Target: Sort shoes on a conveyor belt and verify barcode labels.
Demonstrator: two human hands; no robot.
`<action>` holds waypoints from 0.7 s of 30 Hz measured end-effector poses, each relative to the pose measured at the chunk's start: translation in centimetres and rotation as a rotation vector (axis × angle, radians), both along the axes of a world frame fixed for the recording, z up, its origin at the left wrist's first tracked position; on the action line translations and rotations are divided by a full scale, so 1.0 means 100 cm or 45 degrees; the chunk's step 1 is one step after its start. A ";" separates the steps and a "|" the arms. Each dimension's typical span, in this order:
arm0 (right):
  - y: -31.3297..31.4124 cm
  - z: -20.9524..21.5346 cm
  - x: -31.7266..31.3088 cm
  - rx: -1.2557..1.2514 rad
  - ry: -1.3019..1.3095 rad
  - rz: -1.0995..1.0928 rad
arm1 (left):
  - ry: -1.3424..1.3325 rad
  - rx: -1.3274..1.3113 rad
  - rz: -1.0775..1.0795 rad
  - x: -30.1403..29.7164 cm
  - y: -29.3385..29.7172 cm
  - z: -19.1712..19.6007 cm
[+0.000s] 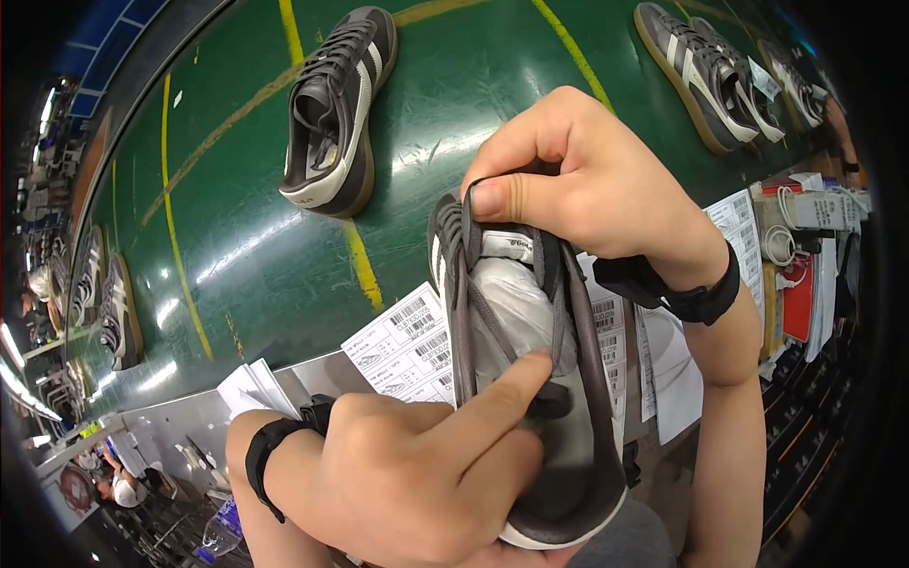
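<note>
A dark grey sneaker (pixel 606 417) with white stripes is held in front of me, heel toward me, white paper stuffing (pixel 511 303) under its laces. At the far end of its opening, my right hand (pixel 587 180) pinches a dark shoelace (pixel 471 222) between thumb and forefinger. My left hand (pixel 407 473) reaches over the shoe's left side. Its forefinger is stretched onto the tongue and lace, and the other fingers curl into the opening. The left thumb is hidden. Both wrists wear black bands.
A matching sneaker (pixel 327 123) stands on the green table (pixel 237 189), which has yellow lines. Several more sneakers sit at the far right (pixel 701 76) and far left (pixel 118 312). Printed label sheets (pixel 402 341) lie along the near edge. Cables and boxes crowd the right side.
</note>
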State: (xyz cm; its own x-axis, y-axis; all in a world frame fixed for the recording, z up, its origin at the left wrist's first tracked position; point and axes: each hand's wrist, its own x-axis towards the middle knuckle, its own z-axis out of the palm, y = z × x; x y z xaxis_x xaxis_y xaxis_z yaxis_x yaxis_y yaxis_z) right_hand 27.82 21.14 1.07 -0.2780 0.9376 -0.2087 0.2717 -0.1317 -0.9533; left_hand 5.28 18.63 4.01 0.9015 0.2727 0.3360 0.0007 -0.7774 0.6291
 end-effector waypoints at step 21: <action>0.042 -0.030 -0.034 1.107 -0.695 -0.280 | 0.299 0.398 0.367 -0.013 0.104 -0.059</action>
